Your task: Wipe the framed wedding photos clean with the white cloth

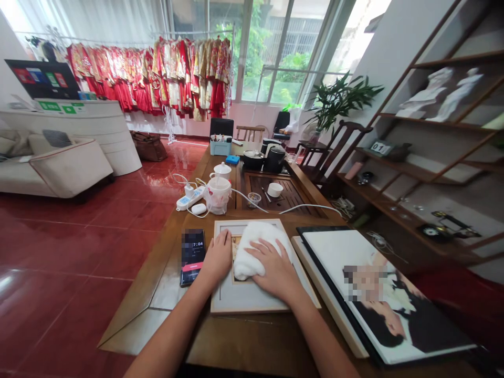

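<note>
A framed picture (252,299) lies flat on the wooden table (244,341) in front of me. My right hand (277,268) rests palm down on a white cloth (255,241) that covers the middle of the picture, fingers spread flat over the cloth. My left hand (217,257) lies flat on the left side of the frame, fingers together and stretched out, holding nothing. A phone (192,255) with its screen lit lies just left of the frame.
A large photo print (378,294) on stacked boards lies at the right. Farther back stand a white teapot (218,194), a power strip (190,198), a tea tray (283,195) with cups and kettles. A shelf unit (433,157) runs along the right; red tiled floor at left.
</note>
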Tool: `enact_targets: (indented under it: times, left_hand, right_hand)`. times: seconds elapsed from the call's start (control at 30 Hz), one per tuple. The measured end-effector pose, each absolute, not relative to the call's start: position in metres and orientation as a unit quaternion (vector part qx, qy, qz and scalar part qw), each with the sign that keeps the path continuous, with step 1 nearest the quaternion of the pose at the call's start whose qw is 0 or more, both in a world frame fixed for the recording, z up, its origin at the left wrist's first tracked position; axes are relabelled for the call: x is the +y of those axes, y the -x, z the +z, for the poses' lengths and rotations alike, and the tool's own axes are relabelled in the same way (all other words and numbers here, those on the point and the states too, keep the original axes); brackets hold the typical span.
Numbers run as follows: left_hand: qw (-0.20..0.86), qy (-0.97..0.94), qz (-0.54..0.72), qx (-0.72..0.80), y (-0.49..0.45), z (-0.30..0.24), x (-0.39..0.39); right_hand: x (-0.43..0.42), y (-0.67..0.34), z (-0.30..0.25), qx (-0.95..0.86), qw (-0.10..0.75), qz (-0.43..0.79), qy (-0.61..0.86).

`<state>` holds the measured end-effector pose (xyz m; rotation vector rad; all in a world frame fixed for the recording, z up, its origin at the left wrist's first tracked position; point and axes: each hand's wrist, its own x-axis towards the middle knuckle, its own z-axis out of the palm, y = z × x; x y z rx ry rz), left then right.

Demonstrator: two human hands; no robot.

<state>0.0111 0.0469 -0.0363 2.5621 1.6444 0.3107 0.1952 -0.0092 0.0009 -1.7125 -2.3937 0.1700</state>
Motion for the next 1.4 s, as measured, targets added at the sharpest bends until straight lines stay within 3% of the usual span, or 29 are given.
enact_targets:
  times: [0.33,0.8,1.13,1.4]
  left_hand:
    - [-0.007,-0.838,0.096,0.536,-0.011,-0.042,0.048]
    - [-0.013,-0.844,0.099,0.527,-0.012,-0.039,0.048]
    - [-0.044,-0.839,0.113,0.530,-0.011,-0.038,0.046]
    - [-0.032,-0.835,0.106,0.538,-0.013,-0.040,0.047]
  right_hand:
    - [-0.043,-0.194,0.003,-0.828,0.095,0.077,0.547]
    - [-0.001,-0.194,-0.004,-0.819,0.092,0.017,0.567]
    - [-0.037,-0.205,0.004,-0.840,0.081,0.061,0.534]
    - [0.001,-0.205,0.008,-0.833,0.092,0.054,0.542]
